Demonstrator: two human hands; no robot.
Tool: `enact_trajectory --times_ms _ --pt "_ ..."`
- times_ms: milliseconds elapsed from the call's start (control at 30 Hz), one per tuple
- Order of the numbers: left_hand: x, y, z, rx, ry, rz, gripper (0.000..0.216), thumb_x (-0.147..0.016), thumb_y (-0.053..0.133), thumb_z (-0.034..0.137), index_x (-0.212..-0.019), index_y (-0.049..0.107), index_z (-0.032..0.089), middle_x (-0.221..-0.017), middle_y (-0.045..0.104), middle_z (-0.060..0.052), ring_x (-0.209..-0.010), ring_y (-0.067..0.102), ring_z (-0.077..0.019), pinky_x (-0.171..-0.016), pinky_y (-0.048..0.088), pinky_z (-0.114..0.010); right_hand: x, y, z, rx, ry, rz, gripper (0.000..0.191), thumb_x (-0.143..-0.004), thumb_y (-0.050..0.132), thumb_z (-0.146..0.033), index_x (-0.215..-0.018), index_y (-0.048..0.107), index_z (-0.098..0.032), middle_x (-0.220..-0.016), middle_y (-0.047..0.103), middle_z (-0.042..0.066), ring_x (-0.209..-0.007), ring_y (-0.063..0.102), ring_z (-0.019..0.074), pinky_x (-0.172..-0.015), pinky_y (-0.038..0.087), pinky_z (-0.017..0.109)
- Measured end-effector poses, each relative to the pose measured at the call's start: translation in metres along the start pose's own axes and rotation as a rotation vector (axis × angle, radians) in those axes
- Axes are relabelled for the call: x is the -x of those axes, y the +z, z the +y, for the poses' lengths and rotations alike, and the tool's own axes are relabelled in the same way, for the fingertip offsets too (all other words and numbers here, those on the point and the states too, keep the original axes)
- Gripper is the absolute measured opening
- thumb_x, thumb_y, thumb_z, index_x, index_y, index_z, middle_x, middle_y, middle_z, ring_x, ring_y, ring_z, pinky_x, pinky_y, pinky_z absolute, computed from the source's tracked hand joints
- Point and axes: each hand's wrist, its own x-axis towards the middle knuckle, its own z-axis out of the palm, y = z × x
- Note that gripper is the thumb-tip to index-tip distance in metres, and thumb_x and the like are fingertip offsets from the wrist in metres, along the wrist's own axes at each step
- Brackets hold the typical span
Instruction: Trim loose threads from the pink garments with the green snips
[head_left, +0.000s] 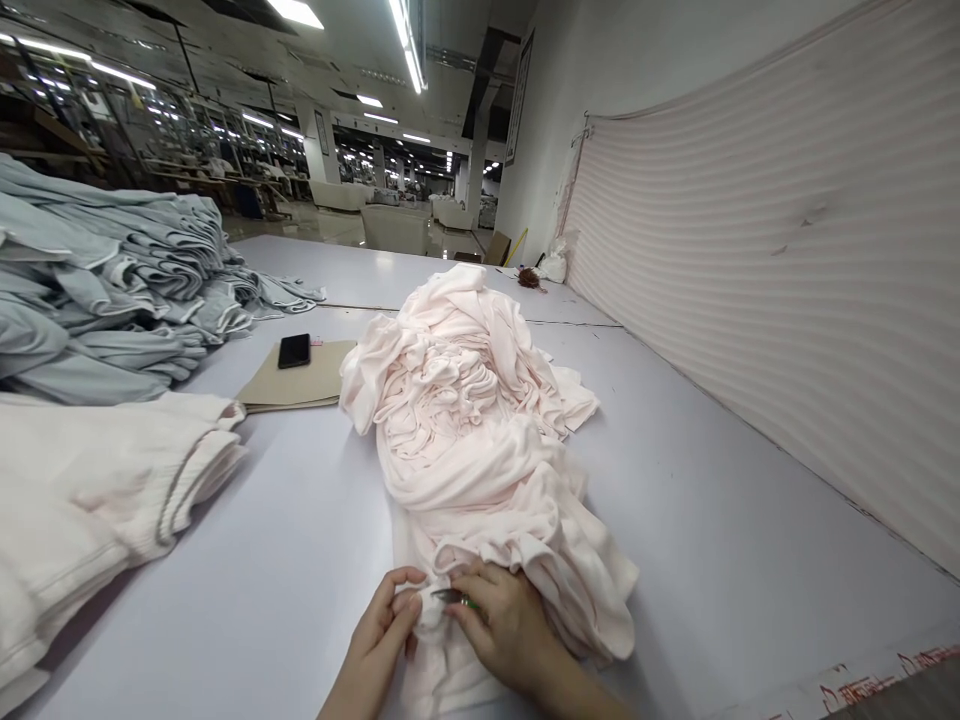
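Observation:
A large heap of pale pink fabric (pixel 472 480) lies bunched on the table in front of me. At its near edge my left hand (pixel 384 622) pinches a small fold of this fabric between thumb and fingers. My right hand (pixel 508 622) is closed around small thread snips (pixel 448 595), a bit of green showing by the fingers. The dark blades point left, at the pinched fold. Whether they touch the cloth I cannot tell. Most of the snips' handle is hidden in the hand.
Grey-blue folded garments (pixel 135 270) are stacked on the left, with cream garments (pixel 112 490) nearer me. A black phone (pixel 294 351) rests on brown cardboard (pixel 274 385). Pink striped fabric (pixel 750 250) hangs along the right wall. A dark brown bundle (pixel 529 278) lies at the table's far side.

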Motion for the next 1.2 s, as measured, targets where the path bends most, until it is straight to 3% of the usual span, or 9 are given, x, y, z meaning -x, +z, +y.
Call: enact_trajectory --times_ms 133,300,433,567,667,767,833,1033,1200 --pt "-0.014 0.001 0.01 0.098 0.008 -0.102 0.043 -0.078 0.064 0.062 -0.096 0.062 0.023 -0.078 0.066 0.002 -0.081 0.062 -0.0184 -0.083 0.049 -0.032 0.01 0.0 0.004 -0.038 0.031 0.029 0.021 -0.083 0.066 -0.016 -0.103 0.07 -0.021 -0.093 0.072 0.005 -0.085 0.068 0.0211 -0.077 0.051 0.028" --pt "-0.032 0.006 0.015 0.227 -0.033 -0.18 0.039 -0.073 0.074 0.053 -0.094 0.064 0.021 -0.097 0.073 -0.004 -0.093 0.067 -0.0212 -0.091 0.052 -0.038 0.037 0.026 0.015 0.051 0.093 -0.095 0.028 -0.068 0.079 -0.02 -0.093 0.067 -0.02 -0.091 0.07 0.004 -0.082 0.067 0.0227 -0.073 0.051 0.028" --pt "-0.028 0.0 0.014 0.27 -0.04 -0.138 0.046 -0.071 0.075 0.055 -0.099 0.066 0.02 -0.114 0.072 -0.009 -0.109 0.066 -0.0268 -0.099 0.051 -0.045 0.041 0.043 0.026 0.102 0.083 -0.119 0.024 -0.068 0.064 -0.005 -0.086 0.067 -0.021 -0.089 0.07 0.004 -0.081 0.066 0.0225 -0.074 0.051 0.028" --pt "-0.013 -0.024 0.004 0.149 0.083 0.259 0.039 -0.077 0.066 0.054 -0.098 0.067 0.021 -0.13 0.064 -0.011 -0.117 0.062 -0.03 -0.093 0.055 -0.044 0.035 0.025 0.025 -0.193 0.159 -0.046 0.027 -0.077 0.058 -0.011 -0.1 0.066 -0.022 -0.098 0.072 0.005 -0.091 0.068 0.0228 -0.081 0.052 0.029" --pt "-0.005 -0.036 -0.016 -0.301 0.215 0.484 0.03 -0.076 0.061 0.046 -0.094 0.068 0.022 -0.114 0.07 -0.011 -0.102 0.067 -0.0304 -0.086 0.056 -0.048 0.029 0.009 0.019 -0.321 0.178 -0.063 0.024 -0.079 0.058 -0.014 -0.099 0.068 -0.022 -0.113 0.072 0.006 -0.102 0.067 0.0241 -0.089 0.052 0.031" --pt "-0.006 -0.03 -0.033 -0.769 0.33 0.359 0.032 -0.071 0.062 0.039 -0.095 0.07 0.021 -0.105 0.072 -0.014 -0.102 0.064 -0.0366 -0.083 0.052 -0.055 0.021 0.005 0.014 -0.358 0.129 -0.116 0.036 -0.074 0.053 -0.006 -0.1 0.071 -0.023 -0.114 0.072 0.003 -0.105 0.067 0.0224 -0.093 0.051 0.031" --pt "-0.011 -0.021 -0.036 -0.89 0.352 0.289 0.027 -0.074 0.056 0.031 -0.094 0.069 0.02 -0.106 0.07 -0.015 -0.101 0.063 -0.0367 -0.08 0.051 -0.053 0.012 0.008 0.012 -0.316 0.045 -0.092 0.047 -0.073 0.048 -0.002 -0.11 0.069 -0.023 -0.114 0.072 0.004 -0.111 0.065 0.0215 -0.099 0.048 0.032" --pt "-0.024 -0.013 -0.016 -0.819 0.348 0.177 0.019 -0.085 0.043 0.025 -0.089 0.061 0.024 -0.083 0.071 -0.003 -0.076 0.068 -0.0215 -0.068 0.053 -0.033 -0.005 0.036 0.021 0.264 -0.073 0.136 0.044 -0.075 0.071 -0.019 -0.118 0.063 -0.023 -0.115 0.066 0.013 -0.103 0.064 0.0329 -0.088 0.052 0.043" --pt "-0.025 -0.02 0.009 -0.76 0.365 0.194 0.02 -0.085 0.042 0.03 -0.089 0.06 0.024 -0.08 0.07 -0.001 -0.068 0.067 -0.019 -0.063 0.053 -0.03 -0.013 0.035 0.035 0.345 -0.164 0.324 0.035 -0.068 0.058 -0.006 -0.098 0.067 -0.021 -0.092 0.069 0.009 -0.077 0.065 0.0242 -0.069 0.051 0.03"
